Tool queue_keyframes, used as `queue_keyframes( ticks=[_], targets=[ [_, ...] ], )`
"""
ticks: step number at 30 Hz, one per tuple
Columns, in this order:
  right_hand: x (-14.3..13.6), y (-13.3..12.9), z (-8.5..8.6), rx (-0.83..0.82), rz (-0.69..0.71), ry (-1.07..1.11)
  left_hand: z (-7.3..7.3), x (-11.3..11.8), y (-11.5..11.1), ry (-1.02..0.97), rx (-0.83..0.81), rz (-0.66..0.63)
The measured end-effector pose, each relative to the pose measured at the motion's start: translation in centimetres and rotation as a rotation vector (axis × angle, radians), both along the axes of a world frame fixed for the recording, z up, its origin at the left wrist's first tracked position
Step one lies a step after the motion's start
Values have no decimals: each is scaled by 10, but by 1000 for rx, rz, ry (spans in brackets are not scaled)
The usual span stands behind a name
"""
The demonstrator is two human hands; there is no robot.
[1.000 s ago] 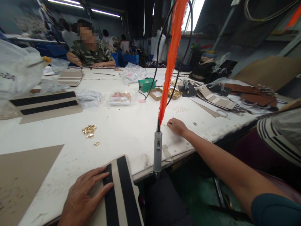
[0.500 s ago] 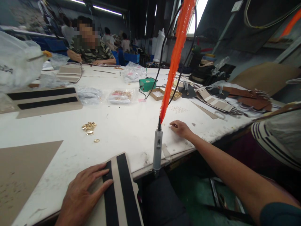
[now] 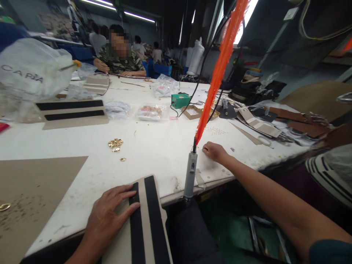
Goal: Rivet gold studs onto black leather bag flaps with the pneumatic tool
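Note:
My left hand (image 3: 110, 212) lies with fingers spread on a beige panel with two black strips (image 3: 150, 216), at the front edge of the white table. Out to the right, my right hand (image 3: 215, 151) is closed low over the tabletop; whether its curled fingers pinch anything is too small to tell. Between the hands hangs a grey electric screwdriver (image 3: 190, 175) on an orange-wrapped cord (image 3: 220, 73). A pile of gold metal pieces (image 3: 115, 144) lies left of centre, with one gold ring (image 3: 123, 159) apart from it.
A green box (image 3: 180, 100) with cables stands at mid-table beside a small cardboard box (image 3: 191, 112). Further left are plastic bags (image 3: 150, 112) and another striped panel (image 3: 73, 113). Leather pieces (image 3: 308, 123) are heaped at right. A person in camouflage (image 3: 121, 60) sits across.
The view has swung left, so the scene sits further right. My right hand's fingers have curled in more. My left hand stays on the panel.

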State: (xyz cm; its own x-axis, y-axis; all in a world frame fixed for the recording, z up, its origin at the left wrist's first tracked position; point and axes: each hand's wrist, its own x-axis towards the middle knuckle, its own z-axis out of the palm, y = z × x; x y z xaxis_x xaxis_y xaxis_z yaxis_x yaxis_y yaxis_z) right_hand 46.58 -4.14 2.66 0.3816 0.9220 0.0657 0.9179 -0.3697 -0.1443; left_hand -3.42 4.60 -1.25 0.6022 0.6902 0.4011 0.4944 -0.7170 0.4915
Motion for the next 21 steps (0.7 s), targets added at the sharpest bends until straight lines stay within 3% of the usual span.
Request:
queue_keyframes(
  ticks=[8,12,14,17,19,21],
  targets=[
    [-24,-19,-9,138,-150,-62,22,5,-26,24,-129,61],
    [-39,-44,9,278,-294,94,24,5,-33,26,-169,90],
    [-65,-66,24,384,-364,257,23,4,-35,17,-169,93],
    [-132,-100,45,434,-350,380,21,5,-36,2,-164,85],
    [-184,-111,51,428,-217,501,20,5,-36,-5,-165,82],
    [-232,-106,50,366,34,628,19,5,-36,-12,-164,82]
  ],
)
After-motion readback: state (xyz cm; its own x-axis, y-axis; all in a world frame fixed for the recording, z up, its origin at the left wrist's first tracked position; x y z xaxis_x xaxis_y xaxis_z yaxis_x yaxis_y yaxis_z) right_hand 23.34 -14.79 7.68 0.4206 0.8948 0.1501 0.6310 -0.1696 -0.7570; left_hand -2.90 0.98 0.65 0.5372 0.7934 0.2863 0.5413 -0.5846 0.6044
